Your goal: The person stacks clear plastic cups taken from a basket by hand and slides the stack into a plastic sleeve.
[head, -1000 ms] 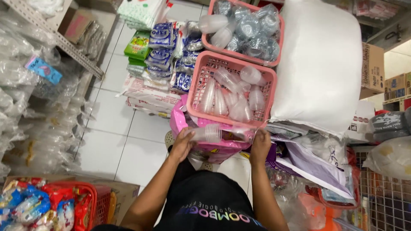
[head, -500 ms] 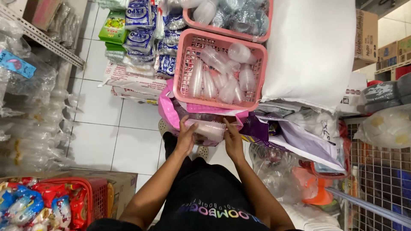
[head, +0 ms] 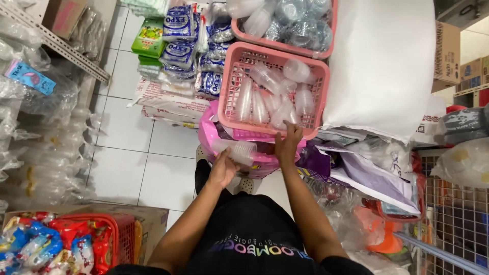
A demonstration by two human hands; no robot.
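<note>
My left hand (head: 223, 169) holds a clear plastic sleeve of stacked cups (head: 235, 149) from below, lying level in front of my body. My right hand (head: 288, 144) rests against the near rim of a pink plastic basket (head: 232, 86), just right of the sleeve's end. That basket holds several more clear sleeves of plastic cups (head: 275, 94). Under it sits a bright pink bag (head: 209, 133). A second pink basket (head: 285, 46) behind it is filled with clear plastic containers.
A tall white sack (head: 382, 66) stands to the right, with purple and clear bags (head: 367, 173) below it. Blue-and-white packets (head: 178, 35) and green boxes (head: 147, 38) are stacked on the white tile floor (head: 127, 163). A red basket of snack packs (head: 76, 239) sits lower left; wire rack (head: 448, 224) right.
Both hands held the sleeve by its ends before. Now my right hand has left it and moved up to the basket rim, while my left hand still holds the sleeve.
</note>
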